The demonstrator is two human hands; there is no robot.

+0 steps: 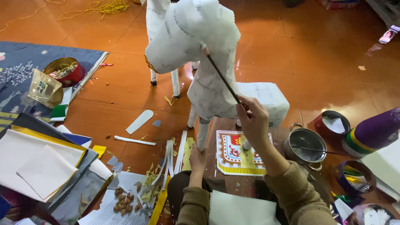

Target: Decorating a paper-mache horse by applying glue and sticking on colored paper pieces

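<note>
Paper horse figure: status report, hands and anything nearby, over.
Right hand grips thin dark brush, tip on white paper horse figure. Left hand steadies front leg. Metal pot beside right forearm.

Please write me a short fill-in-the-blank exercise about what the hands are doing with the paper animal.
1. The right hand holds a thin ____ against the white paper animal figure.
2. The left hand grips the figure's front ____.
3. The figure's surface is ____ in colour.
4. The metal pot stands on the person's ____ side.

Missing words: brush; leg; white; right
</note>
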